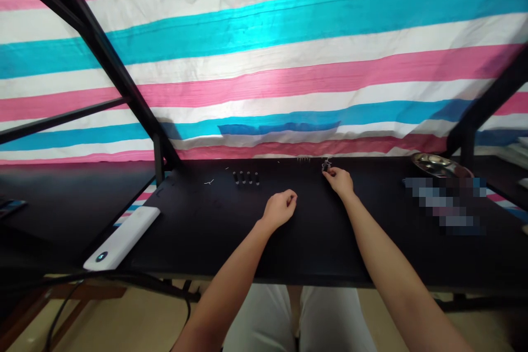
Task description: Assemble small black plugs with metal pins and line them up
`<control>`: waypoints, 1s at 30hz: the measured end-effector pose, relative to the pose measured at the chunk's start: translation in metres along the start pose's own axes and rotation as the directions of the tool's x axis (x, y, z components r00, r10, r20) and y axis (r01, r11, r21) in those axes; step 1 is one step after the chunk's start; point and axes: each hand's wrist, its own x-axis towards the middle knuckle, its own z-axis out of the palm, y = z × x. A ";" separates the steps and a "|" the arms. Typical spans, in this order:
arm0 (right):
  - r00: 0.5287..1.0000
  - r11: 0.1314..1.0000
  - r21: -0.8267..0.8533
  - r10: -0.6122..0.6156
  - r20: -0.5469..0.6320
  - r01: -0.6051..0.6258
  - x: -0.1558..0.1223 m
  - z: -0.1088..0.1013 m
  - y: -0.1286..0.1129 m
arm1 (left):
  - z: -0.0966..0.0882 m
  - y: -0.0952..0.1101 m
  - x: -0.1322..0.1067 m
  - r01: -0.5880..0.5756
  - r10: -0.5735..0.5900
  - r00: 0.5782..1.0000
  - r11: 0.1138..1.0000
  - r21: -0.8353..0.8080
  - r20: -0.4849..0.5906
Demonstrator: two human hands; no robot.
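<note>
My right hand [339, 180] reaches to the back of the black table [313, 236] and pinches a small black binder clip [326, 165] with silver handles. My left hand [280, 208] rests on the table in a loose fist, and I cannot see anything in it. A row of several small black clips [246, 177] stands upright to the left of both hands. Another small group of clips [303, 159] lies at the table's far edge, just left of my right hand.
A metal bowl [437, 164] sits at the back right. A white power bank [122, 237] lies on the table's front left corner, with a cable hanging below. Black frame bars [103, 49] rise at left and right before a striped tarp [289, 55].
</note>
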 end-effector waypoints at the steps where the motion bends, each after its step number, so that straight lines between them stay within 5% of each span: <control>1: 1.000 1.000 -0.006 0.009 0.006 -0.008 0.000 0.000 0.000 | -0.001 0.000 0.000 0.005 -0.005 1.000 1.000 0.009 0.005; 7: 1.000 1.000 0.007 0.003 0.001 -0.003 0.002 0.002 0.004 | -0.003 0.003 0.000 0.028 -0.029 0.999 0.999 0.038 0.033; 15: 0.989 0.988 0.050 -0.149 0.014 0.148 0.001 0.014 -0.006 | -0.002 0.002 0.000 -0.003 0.002 1.000 1.000 0.030 0.027; 30: 0.991 0.991 -0.003 -0.136 0.004 0.136 0.000 0.015 -0.016 | -0.003 0.002 0.000 -0.015 0.014 1.000 0.999 0.040 0.028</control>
